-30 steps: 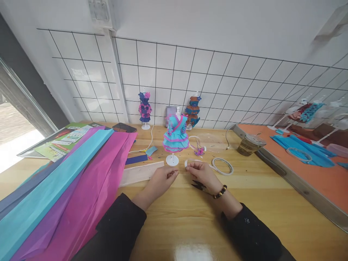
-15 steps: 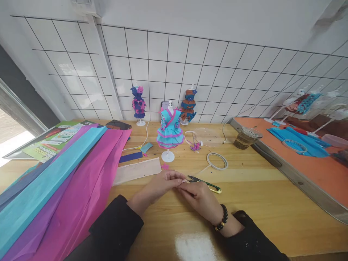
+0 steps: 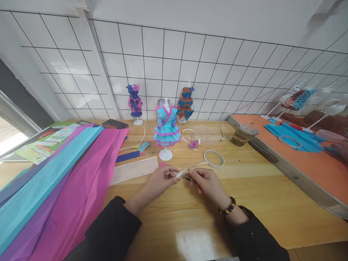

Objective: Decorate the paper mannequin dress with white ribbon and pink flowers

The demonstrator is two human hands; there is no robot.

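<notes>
My left hand (image 3: 163, 178) is closed, pinching the free end of a narrow whitish strip of tape (image 3: 181, 173). That strip runs back to a tape roll (image 3: 214, 158) lying flat on the table. Thumb and index finger of my right hand (image 3: 205, 181) are pinched at the strip, just right of the left fingertips. Under the right fingers the dark tip of thread snips (image 3: 187, 178) shows; the hand hides the rest. Behind the hands, a small dress form in a blue ruffled dress with pink trim (image 3: 166, 127) stands upright on a white base.
Blue, purple and pink paper sheets (image 3: 81, 174) cover the left side. A pale strip (image 3: 134, 170) lies left of my hands. Two more dressed forms (image 3: 135, 103) stand by the tiled wall. A plastic cup (image 3: 244, 134) stands right, beside an orange-topped table (image 3: 307, 170).
My hands have moved apart from each other, and the tape strip now shows between them. The right hand has come over the snips, covering their handles. The view has shifted slightly.
</notes>
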